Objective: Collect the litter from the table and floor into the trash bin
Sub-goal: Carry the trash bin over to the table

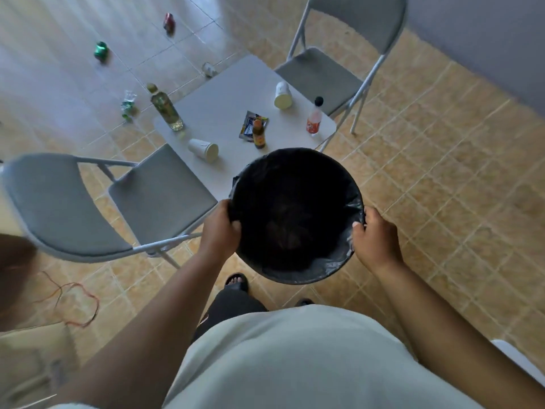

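Note:
A round trash bin (318, 271) lined with a black bag hangs in front of me. My left hand (219, 230) grips its left rim and my right hand (374, 240) grips its right rim. Beyond it stands a small grey table (224, 93). On the table lie two tipped paper cups (203, 149) (283, 95), a snack wrapper (250, 125), a small brown bottle (259, 134), an orange drink bottle (314, 119) and a tall green-label bottle (165, 109). On the floor beyond lie a green can (101, 51), a red can (169, 22), a crushed plastic bottle (128, 105) and a small clear cup (208, 69).
Two grey folding chairs flank the table, one at the left (118, 202) and one at the far right (330, 69). A tangle of red wire (79, 302) lies on the tiled floor at lower left. A grey wall runs along the right.

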`<state>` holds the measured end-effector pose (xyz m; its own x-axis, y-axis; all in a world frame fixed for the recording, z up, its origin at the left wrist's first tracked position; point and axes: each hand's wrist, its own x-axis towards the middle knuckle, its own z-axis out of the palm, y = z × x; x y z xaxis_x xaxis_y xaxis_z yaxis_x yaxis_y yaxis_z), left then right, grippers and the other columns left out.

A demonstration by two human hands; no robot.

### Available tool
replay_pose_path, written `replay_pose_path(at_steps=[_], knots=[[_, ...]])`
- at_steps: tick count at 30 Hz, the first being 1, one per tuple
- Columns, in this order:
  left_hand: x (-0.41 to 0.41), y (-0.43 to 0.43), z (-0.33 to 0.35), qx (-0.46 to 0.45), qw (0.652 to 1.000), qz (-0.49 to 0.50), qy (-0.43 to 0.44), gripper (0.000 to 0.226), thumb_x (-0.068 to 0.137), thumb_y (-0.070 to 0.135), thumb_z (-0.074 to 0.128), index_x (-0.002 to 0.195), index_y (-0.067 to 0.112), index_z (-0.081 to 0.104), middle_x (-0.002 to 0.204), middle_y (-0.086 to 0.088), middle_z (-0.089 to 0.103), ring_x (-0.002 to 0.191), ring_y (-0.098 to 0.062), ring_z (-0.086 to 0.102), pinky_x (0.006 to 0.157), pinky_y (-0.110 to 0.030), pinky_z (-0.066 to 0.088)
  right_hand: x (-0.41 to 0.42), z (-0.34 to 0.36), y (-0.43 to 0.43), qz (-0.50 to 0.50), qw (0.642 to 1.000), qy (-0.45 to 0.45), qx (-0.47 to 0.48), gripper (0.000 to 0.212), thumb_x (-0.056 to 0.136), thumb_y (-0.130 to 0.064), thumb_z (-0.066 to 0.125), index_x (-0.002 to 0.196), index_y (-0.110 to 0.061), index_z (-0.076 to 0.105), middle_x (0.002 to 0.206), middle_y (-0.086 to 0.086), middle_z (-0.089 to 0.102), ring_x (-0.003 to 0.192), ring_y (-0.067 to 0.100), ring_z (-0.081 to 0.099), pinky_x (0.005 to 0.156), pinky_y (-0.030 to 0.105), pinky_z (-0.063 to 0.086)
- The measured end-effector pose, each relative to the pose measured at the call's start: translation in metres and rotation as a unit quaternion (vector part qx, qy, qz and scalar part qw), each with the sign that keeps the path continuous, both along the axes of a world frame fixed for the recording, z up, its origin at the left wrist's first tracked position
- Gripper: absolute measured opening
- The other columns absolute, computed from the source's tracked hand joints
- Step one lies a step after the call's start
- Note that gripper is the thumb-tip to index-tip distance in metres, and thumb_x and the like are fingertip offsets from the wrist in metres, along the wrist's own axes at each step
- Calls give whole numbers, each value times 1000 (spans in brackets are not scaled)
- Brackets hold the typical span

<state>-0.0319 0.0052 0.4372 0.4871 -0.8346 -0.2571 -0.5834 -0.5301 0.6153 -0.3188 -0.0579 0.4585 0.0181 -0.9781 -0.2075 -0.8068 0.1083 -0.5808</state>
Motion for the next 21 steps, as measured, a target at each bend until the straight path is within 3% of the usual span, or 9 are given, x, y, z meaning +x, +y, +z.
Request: replay_pose_path(at_steps=[3,7,10,14,21], knots=[[3,7,-4,2,999,36,22,39,81,-1,49,116,13,56,85,0,57,80,-26,57,68,-31,40,9,0,-15,25,1000,-10,8,23,92,-5,53,113,-5,62,98,17,71,88,36,63,68,27,36],[20,5,-14,12,996,86,25,38,82,-1,49,117,13,56,85,1,59,77,-21,56,67,-28,40,33,-6,-41,66,997,-7,32,20,92,-6,52,109,-6,61,92,15,69,74,29,55,67,29,38],[41,-7,-27,9,994,109,31,32,84,-1,49,112,14,56,79,3,59,68,-14,55,55,-24,37,61,-13,-69,93,995,-3,39,21,92,-6,51,111,-7,61,93,16,69,79,32,60,68,28,38],[65,-33,-34,18,990,140,28,29,87,0,52,111,15,56,73,12,52,62,-5,50,49,-15,31,97,-21,-109,113,992,24,57,20,93,-7,52,112,-7,59,99,18,68,88,36,63,69,27,37],[100,-71,-47,43,980,184,55,30,91,5,51,119,15,51,79,2,58,66,-14,58,49,-23,41,153,-30,-178,152,984,54,75,23,93,-6,49,114,-9,56,102,21,65,91,39,60,70,32,41]])
